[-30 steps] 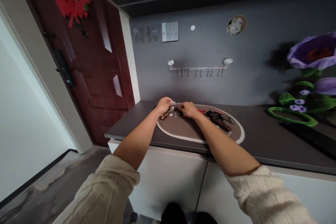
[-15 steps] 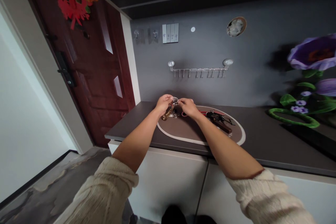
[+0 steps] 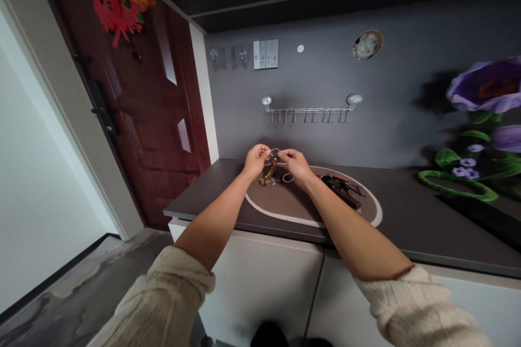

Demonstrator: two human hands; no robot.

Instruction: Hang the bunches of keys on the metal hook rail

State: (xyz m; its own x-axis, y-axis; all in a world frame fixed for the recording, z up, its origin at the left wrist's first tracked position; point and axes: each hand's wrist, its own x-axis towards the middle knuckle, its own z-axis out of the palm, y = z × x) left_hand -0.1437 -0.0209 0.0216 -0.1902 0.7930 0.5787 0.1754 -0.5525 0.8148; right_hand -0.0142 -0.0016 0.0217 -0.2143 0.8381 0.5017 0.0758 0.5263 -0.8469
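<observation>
My left hand (image 3: 257, 160) and my right hand (image 3: 296, 164) are raised over the left part of an oval brown mat (image 3: 280, 210) with a pale rim. Between their fingertips they pinch a metal key ring (image 3: 275, 150), one hand on each side. From the ring hangs a brown strap-like fob (image 3: 268, 174) with pale lettering, along with small shiny pieces whose kind I cannot make out. A pink loop (image 3: 288, 178) shows just left of my right wrist. Beyond my right forearm lies a pile of dark items (image 3: 344, 187) with a brown bar-shaped piece, partly hidden.
A clear hook rail (image 3: 311, 110) is fixed to the grey wall above the mat. Purple artificial flowers (image 3: 484, 87) and a green ring (image 3: 456, 184) stand at the right of the dark counter (image 3: 401, 222). A red-brown door (image 3: 154, 141) is on the left.
The key ring now stands more upright, and the fob hangs further to the right, clear of my left hand. My left hand has shifted slightly right; the view has moved a little.
</observation>
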